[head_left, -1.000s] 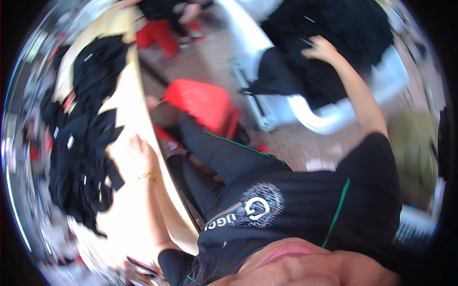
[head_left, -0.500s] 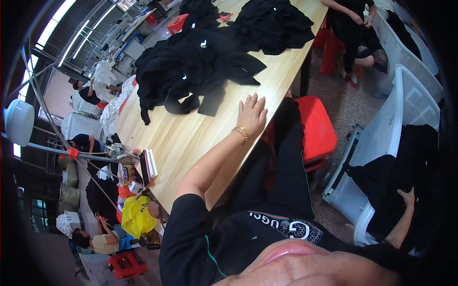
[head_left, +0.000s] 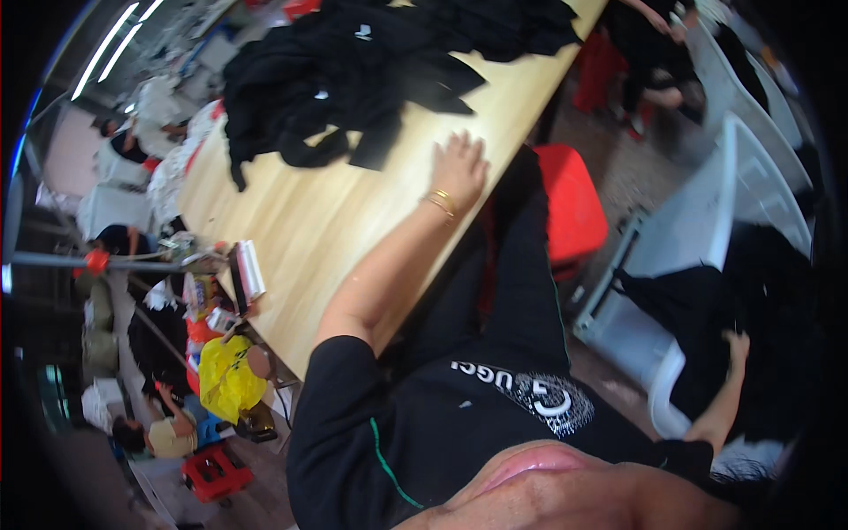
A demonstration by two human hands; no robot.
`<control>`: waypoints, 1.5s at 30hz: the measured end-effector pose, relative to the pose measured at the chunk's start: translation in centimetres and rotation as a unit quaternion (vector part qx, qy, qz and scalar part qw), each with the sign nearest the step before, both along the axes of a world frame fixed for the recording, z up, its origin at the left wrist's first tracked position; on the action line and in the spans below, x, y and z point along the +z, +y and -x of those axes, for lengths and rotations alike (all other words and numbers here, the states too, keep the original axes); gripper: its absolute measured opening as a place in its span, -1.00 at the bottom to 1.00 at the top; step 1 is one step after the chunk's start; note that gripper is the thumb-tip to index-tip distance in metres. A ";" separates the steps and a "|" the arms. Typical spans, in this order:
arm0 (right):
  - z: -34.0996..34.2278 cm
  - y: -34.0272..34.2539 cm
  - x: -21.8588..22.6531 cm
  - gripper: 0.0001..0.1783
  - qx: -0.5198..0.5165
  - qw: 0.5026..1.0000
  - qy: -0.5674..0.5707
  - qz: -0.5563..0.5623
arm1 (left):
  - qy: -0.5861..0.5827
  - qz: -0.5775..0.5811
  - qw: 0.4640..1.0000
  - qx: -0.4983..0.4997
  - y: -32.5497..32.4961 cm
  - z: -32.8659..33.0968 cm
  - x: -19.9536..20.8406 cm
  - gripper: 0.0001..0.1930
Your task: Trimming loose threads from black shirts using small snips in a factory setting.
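My left hand (head_left: 459, 170) lies palm down on the wooden table (head_left: 309, 234) near its right edge, fingers stretched out and holding nothing. A gold bracelet circles that wrist. Just beyond it, a black garment (head_left: 291, 84) with small white labels is spread in folds, not touched by the hand. At the right, my right hand (head_left: 737, 344) reaches down into a large pale plastic bin (head_left: 676, 256). Its fingers are closed on a black garment (head_left: 685, 305) among dark cloth hanging over the bin's side; the fingertips are partly hidden in the cloth.
More black garments (head_left: 508, 26) lie on the table's far end. A red stool (head_left: 572, 203) stands beside my legs. At the table's left corner are a yellow bag (head_left: 231, 375) and small boxes. A co-worker (head_left: 658, 53) sits at the upper right by other bins; others work at left.
The whole view has shifted, so table and bin appear farther up and left. My left hand stays flat on the table; my right hand stays at the cloth in the bin.
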State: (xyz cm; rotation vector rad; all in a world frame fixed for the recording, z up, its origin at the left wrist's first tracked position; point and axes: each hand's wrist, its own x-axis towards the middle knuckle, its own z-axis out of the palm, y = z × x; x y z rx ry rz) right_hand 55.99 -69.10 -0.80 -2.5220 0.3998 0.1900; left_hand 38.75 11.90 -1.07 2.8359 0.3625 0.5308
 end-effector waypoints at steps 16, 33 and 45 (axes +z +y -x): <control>12.0 33.0 30.8 -0.74 0.191 0.611 -0.080 -0.764 | -0.134 0.186 0.962 -0.149 0.4 -1.3 0.7 0.00; 19.0 53.7 31.4 -0.43 0.494 0.685 -0.209 -0.494 | -0.353 0.395 0.819 -0.221 -7.6 13.1 19.2 -0.58; 7.9 37.8 20.4 -0.22 0.542 0.838 -0.047 -0.039 | 0.116 0.152 0.956 -0.221 -7.6 14.1 7.8 -0.10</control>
